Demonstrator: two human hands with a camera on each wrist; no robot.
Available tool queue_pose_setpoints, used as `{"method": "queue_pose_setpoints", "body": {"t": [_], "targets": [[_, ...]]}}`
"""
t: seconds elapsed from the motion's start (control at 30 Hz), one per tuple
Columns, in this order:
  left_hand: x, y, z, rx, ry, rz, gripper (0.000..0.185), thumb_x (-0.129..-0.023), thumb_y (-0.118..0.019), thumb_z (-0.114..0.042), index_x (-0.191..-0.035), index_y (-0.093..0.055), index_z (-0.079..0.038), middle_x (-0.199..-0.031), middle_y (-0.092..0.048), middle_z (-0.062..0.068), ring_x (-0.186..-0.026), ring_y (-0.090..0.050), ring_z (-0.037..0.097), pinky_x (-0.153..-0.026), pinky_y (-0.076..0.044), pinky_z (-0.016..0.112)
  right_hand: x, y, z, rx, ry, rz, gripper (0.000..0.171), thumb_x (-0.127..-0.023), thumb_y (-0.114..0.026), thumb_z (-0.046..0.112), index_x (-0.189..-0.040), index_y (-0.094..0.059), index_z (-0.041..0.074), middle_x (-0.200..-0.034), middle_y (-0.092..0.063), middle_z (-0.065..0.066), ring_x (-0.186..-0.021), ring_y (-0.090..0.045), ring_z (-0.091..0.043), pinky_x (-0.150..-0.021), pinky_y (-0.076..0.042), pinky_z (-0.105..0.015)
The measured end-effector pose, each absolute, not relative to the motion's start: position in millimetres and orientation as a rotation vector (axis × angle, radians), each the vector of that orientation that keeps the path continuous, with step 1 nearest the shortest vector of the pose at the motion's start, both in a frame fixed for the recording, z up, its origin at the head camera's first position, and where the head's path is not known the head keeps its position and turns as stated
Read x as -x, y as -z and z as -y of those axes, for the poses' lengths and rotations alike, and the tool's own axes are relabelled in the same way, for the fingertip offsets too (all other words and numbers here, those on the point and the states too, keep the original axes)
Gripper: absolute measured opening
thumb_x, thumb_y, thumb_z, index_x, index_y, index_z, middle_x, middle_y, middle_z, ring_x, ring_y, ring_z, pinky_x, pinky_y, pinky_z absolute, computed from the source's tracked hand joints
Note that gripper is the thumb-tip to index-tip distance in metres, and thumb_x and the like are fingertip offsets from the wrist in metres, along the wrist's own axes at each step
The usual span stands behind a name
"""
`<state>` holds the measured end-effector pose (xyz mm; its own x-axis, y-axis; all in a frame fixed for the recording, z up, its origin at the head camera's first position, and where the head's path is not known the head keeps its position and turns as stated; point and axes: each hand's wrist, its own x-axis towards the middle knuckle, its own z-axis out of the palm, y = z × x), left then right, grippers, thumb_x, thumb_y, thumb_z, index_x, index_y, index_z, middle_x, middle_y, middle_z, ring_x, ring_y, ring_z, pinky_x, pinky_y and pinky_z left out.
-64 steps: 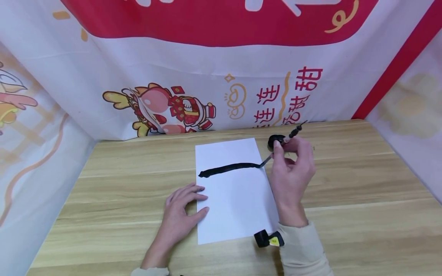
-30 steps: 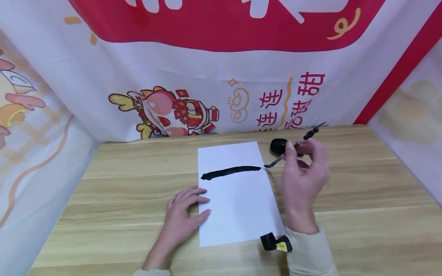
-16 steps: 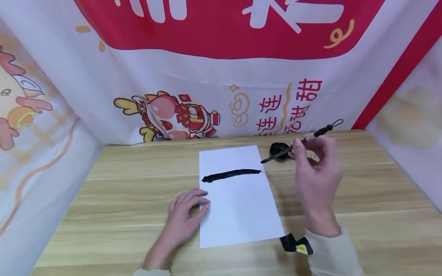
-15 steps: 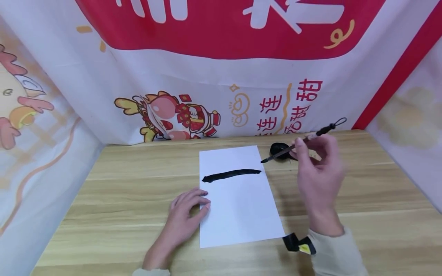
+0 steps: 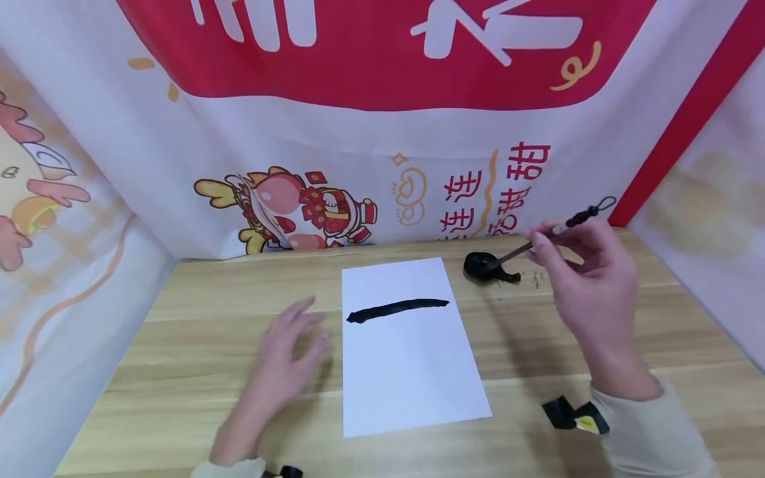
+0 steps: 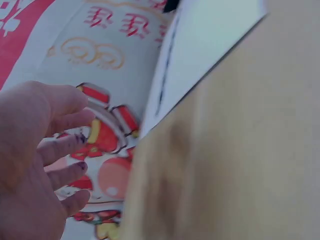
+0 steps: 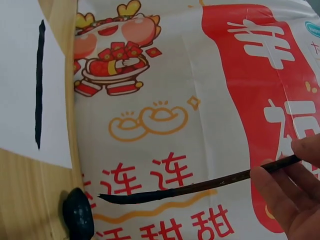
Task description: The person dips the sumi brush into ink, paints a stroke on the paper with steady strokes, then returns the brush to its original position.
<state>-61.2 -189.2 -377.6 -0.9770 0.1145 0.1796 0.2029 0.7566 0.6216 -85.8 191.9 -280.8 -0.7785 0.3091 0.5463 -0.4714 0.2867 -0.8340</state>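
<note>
Black-tipped brush (image 5: 540,238), pinched in the right hand (image 5: 588,285), hangs over the ink dish (image 5: 483,265) near the bench's far edge, while the left hand (image 5: 281,358) hovers with fingers spread beside the paper (image 5: 412,372).

Slim dark brush (image 5: 540,238) tilted, inked tip over black ink dish (image 5: 481,265), beside stroked white paper (image 5: 409,345)

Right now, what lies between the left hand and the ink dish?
In the head view, the white paper with its black stroke lies between the left hand and ink dish.
</note>
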Motion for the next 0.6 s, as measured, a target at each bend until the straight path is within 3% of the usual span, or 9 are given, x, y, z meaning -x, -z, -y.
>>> {"method": "queue_pose_setpoints", "body": {"t": [0.17,0.4,0.53,0.6], "targets": [[66.4,359.6,207.7,0.157,0.893,2.851,0.048,-0.108,-0.065,-0.029,-0.149,-0.06,-0.006,-0.174,-0.034,0.02,-0.16,-0.029,0.049,-0.127,-0.017,0.075,86.4,286.6,-205.7,-0.249,-1.67,1.9,0.023,-0.093,-0.077,-0.007,-0.115,-0.072,-0.01,-0.11,-0.08,-0.005,-0.101,-0.077,-0.014,-0.084,-0.063,-0.02],[61.6,364.0,210.3,0.071,0.876,2.915,0.053,-0.108,-0.064,-0.033,-0.153,-0.056,-0.006,-0.176,-0.029,0.022,-0.16,-0.027,0.053,-0.127,-0.014,0.076,86.7,315.4,-217.7,-0.494,-1.362,2.094,0.025,-0.083,-0.079,-0.021,-0.102,-0.079,-0.005,-0.107,-0.083,0.006,-0.103,-0.077,-0.004,-0.084,-0.062,-0.018],[58.2,372.6,204.9,0.072,0.919,2.914,0.052,-0.107,-0.065,-0.031,-0.153,-0.056,-0.007,-0.175,-0.03,0.021,-0.159,-0.029,0.053,-0.127,-0.014,0.076,86.6,339.7,-223.8,-0.739,-1.18,2.096,0.034,-0.073,-0.081,-0.024,-0.095,-0.082,0.001,-0.102,-0.083,-0.007,-0.106,-0.076,0.001,-0.096,-0.059,-0.017],[57.1,376.2,202.1,0.076,0.939,2.908,0.052,-0.107,-0.066,-0.031,-0.152,-0.056,-0.007,-0.175,-0.031,0.021,-0.159,-0.029,0.053,-0.127,-0.015,0.076,86.5,351.0,-225.7,-0.834,-1.05,2.075,0.025,-0.076,-0.079,-0.015,-0.091,-0.082,0.005,-0.097,-0.083,-0.012,-0.103,-0.075,0.001,-0.1,-0.055,-0.012]]}}
